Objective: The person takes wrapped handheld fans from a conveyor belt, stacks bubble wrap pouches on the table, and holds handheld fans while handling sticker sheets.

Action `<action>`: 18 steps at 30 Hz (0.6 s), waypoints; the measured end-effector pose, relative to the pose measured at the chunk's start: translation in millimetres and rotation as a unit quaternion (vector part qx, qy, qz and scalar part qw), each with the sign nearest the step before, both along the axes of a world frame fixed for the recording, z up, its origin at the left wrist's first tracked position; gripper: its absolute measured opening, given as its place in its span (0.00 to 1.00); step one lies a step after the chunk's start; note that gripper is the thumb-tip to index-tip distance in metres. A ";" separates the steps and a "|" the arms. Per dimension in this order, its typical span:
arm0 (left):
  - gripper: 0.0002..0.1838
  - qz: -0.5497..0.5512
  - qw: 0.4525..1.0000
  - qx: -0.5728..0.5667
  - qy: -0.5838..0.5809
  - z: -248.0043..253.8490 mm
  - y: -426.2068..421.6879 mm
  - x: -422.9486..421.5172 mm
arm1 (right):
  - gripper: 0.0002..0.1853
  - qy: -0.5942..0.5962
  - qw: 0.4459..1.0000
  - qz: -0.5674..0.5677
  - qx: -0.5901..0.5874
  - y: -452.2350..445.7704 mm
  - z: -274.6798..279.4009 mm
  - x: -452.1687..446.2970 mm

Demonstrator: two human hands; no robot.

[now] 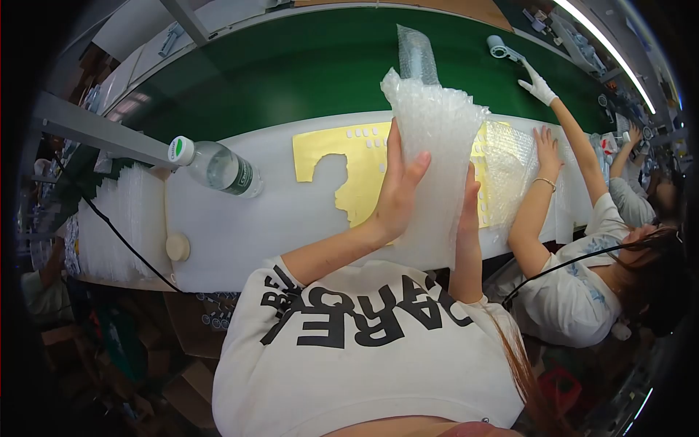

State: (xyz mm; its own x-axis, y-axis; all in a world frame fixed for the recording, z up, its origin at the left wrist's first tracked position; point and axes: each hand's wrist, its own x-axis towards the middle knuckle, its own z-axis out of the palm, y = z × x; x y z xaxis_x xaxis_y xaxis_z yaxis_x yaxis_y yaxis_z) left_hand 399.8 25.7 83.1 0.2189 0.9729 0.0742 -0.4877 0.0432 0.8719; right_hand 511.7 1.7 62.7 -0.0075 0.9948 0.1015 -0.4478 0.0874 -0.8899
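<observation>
A thick stack of bubble-wrap sheets or bags [437, 160] stands upright between my hands, above the white work surface. My left hand [402, 186] presses on its left side, thumb across the front. On the right side my right hand [470, 200] holds the stack, its fingers partly hidden behind it. Behind the stack, a yellow sheet [364, 171] with small white labels and a torn-out gap lies on the surface. Beyond the top of the stack, a bubble-wrapped item [417, 54] rests on the green belt.
A water bottle [222, 169] lies at the left near a tape roll [178, 247] and stacked white wrap [124, 222]. At the right, a co-worker's gloved hand [539, 87] reaches to a grey-white part [498, 47]; their other hand [547, 151] rests by bubble wrap [507, 175].
</observation>
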 end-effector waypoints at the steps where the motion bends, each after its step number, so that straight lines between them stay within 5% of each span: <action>1: 0.41 0.002 0.999 -0.028 0.022 3.5 5.7 8.6 | 0.29 0.017 1.000 -0.003 -0.019 1.2 9.2 3.7; 4: 0.42 0.008 0.989 -0.119 0.085 8.3 18.6 35.4 | 0.28 0.128 0.982 -0.009 -0.140 2.6 23.9 21.4; 9: 0.45 0.037 0.955 -0.153 0.253 -10.4 35.9 70.8 | 0.26 0.181 0.961 0.098 -0.186 24.6 -4.7 72.6; 15: 0.45 0.032 0.922 -0.214 0.320 -23.7 45.1 89.3 | 0.26 0.184 0.958 0.028 -0.217 33.3 -52.8 106.0; 18: 0.45 0.037 0.914 -0.201 0.351 -28.0 43.9 93.6 | 0.23 -0.059 0.976 -0.081 -0.192 30.1 -31.8 113.3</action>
